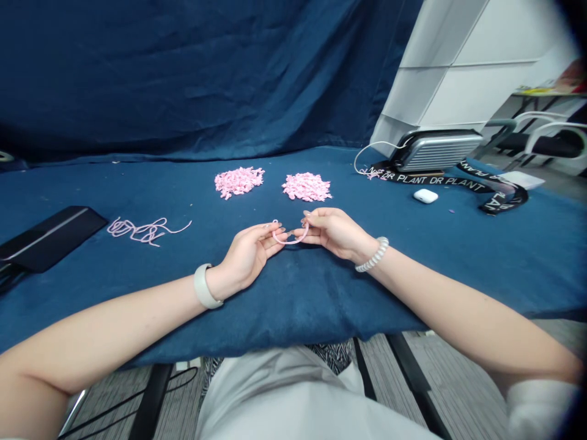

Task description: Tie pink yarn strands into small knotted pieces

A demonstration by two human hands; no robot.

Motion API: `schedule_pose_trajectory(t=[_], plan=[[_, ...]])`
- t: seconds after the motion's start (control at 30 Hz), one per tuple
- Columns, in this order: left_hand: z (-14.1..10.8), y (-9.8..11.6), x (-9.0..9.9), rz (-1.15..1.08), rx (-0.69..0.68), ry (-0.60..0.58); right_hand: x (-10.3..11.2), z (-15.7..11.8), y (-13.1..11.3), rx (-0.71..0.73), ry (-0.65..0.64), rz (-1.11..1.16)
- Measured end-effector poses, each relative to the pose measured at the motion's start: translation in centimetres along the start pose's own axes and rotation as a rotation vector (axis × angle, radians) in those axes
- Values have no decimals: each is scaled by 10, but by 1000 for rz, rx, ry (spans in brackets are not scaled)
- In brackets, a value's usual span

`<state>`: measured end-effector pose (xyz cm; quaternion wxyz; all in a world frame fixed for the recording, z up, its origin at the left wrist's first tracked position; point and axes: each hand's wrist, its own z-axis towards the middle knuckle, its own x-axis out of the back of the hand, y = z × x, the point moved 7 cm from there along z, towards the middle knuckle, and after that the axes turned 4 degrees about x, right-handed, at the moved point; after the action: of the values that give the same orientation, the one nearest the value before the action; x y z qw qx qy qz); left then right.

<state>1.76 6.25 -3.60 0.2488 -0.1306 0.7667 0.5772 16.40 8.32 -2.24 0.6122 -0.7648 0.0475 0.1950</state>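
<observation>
A short pink cord (293, 242) sags in a curve between my two hands over the blue cloth. My left hand (251, 249) pinches one end, with a bit of cord standing up above the fingertips. At the other end, the thumb and fingers of my right hand (334, 232) are closed on the cord. Just beyond the hands lie two heaps of small pink pieces, a left heap (238, 182) and a right heap (306, 186). To the left, loose pink cords (145, 231) lie in a tangle.
A dark flat object (55, 235) lies at far left. On the right are a silver ribbed case (438, 151), a black lettered strap (426, 179) and a small white earbud case (425, 195). The blue cloth (293, 299) drops over the table's front edge.
</observation>
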Motion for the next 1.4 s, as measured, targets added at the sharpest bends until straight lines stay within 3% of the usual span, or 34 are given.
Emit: schedule_pose_trajectory(t=[0.9,1.0,1.1,1.2,1.27,1.4], plan=[[-2,1,-1,43,-39,13,0,-2,0,-17,26,-51],[-5,2,-2,99,-66,24,-1,-1,-4,68,6,-172],[-13,18,-9,387,-202,-23,-6,-7,-23,390,-27,-474],[-27,40,-26,801,-380,-252,-20,-33,-46,840,-135,-756],[-35,45,-27,929,-334,-395,-31,-53,-47,991,-314,-887],[-46,45,-9,893,-30,-484,-48,-80,-23,853,-771,-1079]])
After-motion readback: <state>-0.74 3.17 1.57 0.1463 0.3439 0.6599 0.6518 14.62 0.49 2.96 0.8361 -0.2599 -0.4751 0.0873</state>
